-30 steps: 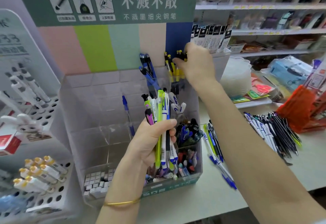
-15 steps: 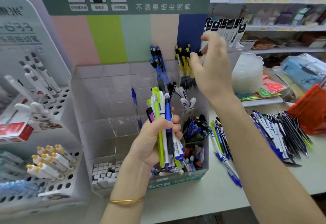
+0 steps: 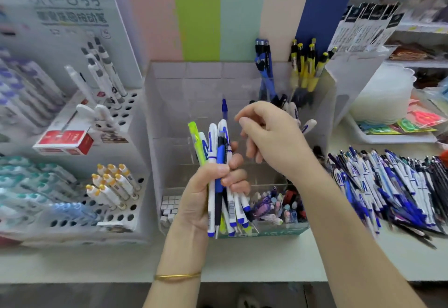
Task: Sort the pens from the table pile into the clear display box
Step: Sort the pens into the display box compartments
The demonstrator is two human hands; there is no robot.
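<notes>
My left hand [image 3: 206, 193] grips a bundle of pens [image 3: 219, 162], white-and-blue ones plus a lime green one, upright in front of the clear display box [image 3: 169, 104]. My right hand [image 3: 271, 138] hovers just right of the bundle's tops with loosely curled fingers and nothing in it. In the box's back compartments stand yellow-and-black pens [image 3: 306, 65] and blue pens [image 3: 264, 65]. A single blue pen [image 3: 224, 110] stands in a middle compartment. The pile of pens [image 3: 388, 186] lies on the table at the right.
White pen racks [image 3: 116, 186] with holes stand at the left, with a red box [image 3: 65, 140] on one. The display box's front row holds small erasers [image 3: 169, 206] and mixed small items [image 3: 278, 206]. A white tray [image 3: 397, 138] with coloured packets sits at the right rear.
My right hand has come down from the yellow-and-black pens at the box's back right to beside the bundle. The camera has tilted down and moved closer.
</notes>
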